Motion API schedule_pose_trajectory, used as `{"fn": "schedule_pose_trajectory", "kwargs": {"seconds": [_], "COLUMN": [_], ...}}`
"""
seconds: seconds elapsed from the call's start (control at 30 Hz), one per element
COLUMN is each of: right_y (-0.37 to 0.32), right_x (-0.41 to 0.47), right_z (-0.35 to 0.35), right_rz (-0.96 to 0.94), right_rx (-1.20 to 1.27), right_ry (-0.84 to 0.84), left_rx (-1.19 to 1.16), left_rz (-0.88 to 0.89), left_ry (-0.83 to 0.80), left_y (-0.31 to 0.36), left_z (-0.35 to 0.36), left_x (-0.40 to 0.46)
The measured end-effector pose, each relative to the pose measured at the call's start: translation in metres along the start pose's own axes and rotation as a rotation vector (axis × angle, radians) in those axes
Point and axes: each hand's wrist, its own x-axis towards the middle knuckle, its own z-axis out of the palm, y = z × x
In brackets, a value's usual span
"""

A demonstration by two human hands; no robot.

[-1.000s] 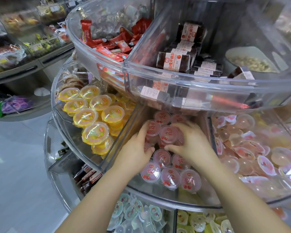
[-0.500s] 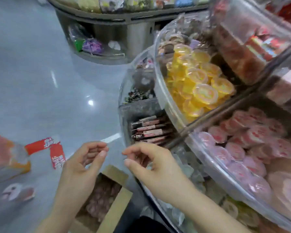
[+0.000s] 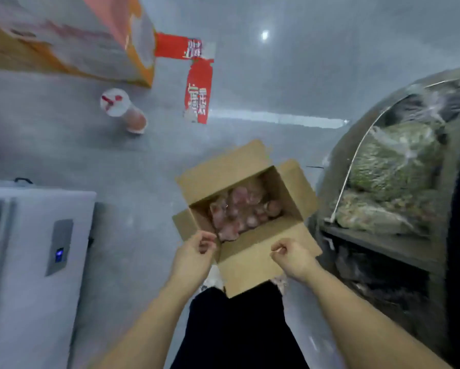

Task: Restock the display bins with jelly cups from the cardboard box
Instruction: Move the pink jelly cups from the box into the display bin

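An open cardboard box (image 3: 252, 251) sits on the grey floor below me, its flaps spread. Pink jelly cups (image 3: 240, 209) lie in a heap inside it. My left hand (image 3: 195, 253) hovers at the box's near left corner, fingers loosely curled, holding nothing. My right hand (image 3: 292, 255) hovers over the near flap, fingers also curled and empty. The display bins with jelly cups are out of view.
The round display stand's lower shelf (image 3: 383, 235) holds bagged green goods (image 3: 393, 161) at the right. A white appliance (image 3: 34, 262) stands at the left. A large orange and white carton (image 3: 72, 35), a lidded cup (image 3: 122, 110) and red floor stickers (image 3: 197, 89) lie farther off.
My view has swung from the display bins down to the floor. Both hands left the pink jelly cups in the bin and now hang empty over the open box.
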Motion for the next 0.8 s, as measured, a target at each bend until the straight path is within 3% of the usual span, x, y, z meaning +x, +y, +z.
{"fn": "schedule_pose_trajectory", "kwargs": {"seconds": [0.13,0.2,0.33,0.47,0.63,0.8], "right_y": [0.014,0.015,0.007,0.012,0.017,0.008], "right_x": [0.125,0.18,0.266,0.317,0.321,0.227], "right_z": [0.018,0.023,0.036,0.055,0.054,0.033], "right_rz": [-0.063,-0.143,-0.229,-0.181,-0.157,-0.103], "right_rx": [-0.127,-0.262,-0.559,-0.667,-0.583,0.125], "right_ry": [0.089,0.159,0.182,0.046,0.181,0.296], "left_rx": [-0.127,-0.148,0.07,0.224,0.198,-0.234], "left_rz": [-0.249,-0.26,-0.264,-0.321,-0.306,-0.137], "left_ry": [0.006,0.01,0.12,0.201,0.366,0.339], "left_y": [-0.052,-0.072,-0.103,-0.119,-0.115,-0.071], "left_z": [0.062,0.088,0.125,0.146,0.148,0.117], "left_x": [0.102,0.149,0.226,0.263,0.26,0.192]}}
